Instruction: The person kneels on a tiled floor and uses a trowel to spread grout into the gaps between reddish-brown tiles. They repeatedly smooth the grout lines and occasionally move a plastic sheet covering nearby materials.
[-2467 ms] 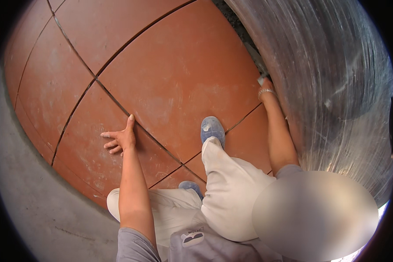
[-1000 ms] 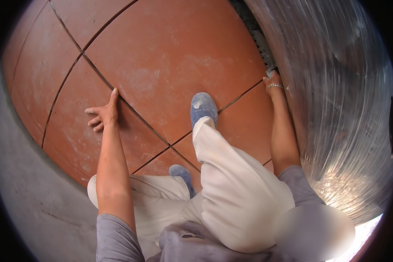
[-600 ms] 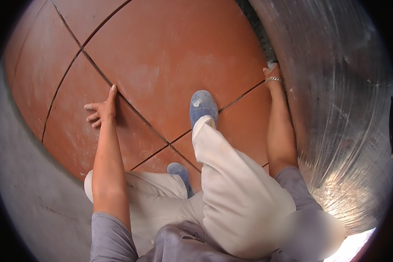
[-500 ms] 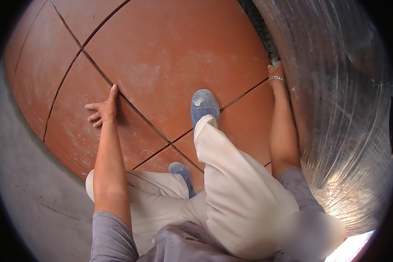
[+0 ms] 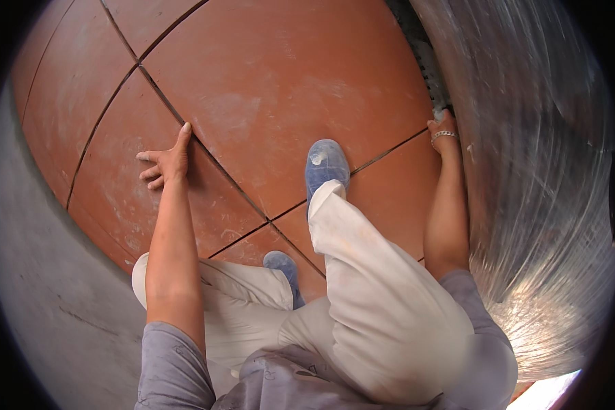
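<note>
My left hand (image 5: 167,161) rests with fingers spread on a terracotta-coloured square tile (image 5: 109,164), its thumb at the dark joint line. My right hand (image 5: 443,130), wearing a silver bracelet, is closed at the tile edge beside the shiny curved surface (image 5: 540,171). A small pale-grey thing (image 5: 439,113) shows at its fingertips, too small to name. A dark gap with grey rough material (image 5: 422,55) runs beyond that hand along the tile edge. My blue, dust-marked shoe (image 5: 326,164) stands on the tiles between my hands.
A grey concrete surface (image 5: 44,273) curves along the left beside the tiled floor. The shiny, streaked surface fills the right side. My other blue shoe (image 5: 283,270) is lower down, near my bent legs in pale trousers (image 5: 383,301). Bright light shows at the lower right.
Since the oldest frame, both hands sit higher in view and the view has shifted over the floor. In the last half second my right hand appears slightly lower and further right.
</note>
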`<state>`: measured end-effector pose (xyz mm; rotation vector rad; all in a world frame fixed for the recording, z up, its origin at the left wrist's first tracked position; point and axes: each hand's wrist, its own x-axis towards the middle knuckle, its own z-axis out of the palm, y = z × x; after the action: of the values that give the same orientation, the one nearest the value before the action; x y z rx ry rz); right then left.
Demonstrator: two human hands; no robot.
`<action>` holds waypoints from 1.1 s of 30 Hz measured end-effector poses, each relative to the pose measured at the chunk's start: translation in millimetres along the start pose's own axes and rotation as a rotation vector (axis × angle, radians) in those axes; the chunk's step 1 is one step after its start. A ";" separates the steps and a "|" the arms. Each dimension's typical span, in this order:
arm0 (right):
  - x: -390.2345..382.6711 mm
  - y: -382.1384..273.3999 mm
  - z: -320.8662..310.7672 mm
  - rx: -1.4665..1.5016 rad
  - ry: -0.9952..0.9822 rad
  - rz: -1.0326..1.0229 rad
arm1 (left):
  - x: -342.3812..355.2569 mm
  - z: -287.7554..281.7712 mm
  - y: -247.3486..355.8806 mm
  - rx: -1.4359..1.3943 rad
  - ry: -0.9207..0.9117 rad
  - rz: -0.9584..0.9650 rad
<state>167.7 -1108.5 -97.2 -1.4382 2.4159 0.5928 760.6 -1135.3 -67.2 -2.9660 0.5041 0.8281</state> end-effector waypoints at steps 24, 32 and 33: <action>-56.6 70.4 53.5 0.301 0.017 0.370 | 1.4 0.8 2.1 -0.020 -0.010 -0.011; -37.1 38.1 41.7 0.457 0.039 0.459 | -1.3 -2.7 2.9 -0.027 -0.009 -0.024; -34.5 24.7 30.9 0.327 0.032 0.372 | -1.6 -3.2 4.2 -0.035 -0.020 -0.034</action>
<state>162.9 -1056.7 -104.5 -0.8829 2.6708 0.2295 759.6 -1139.2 -63.3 -2.9853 0.4417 0.8715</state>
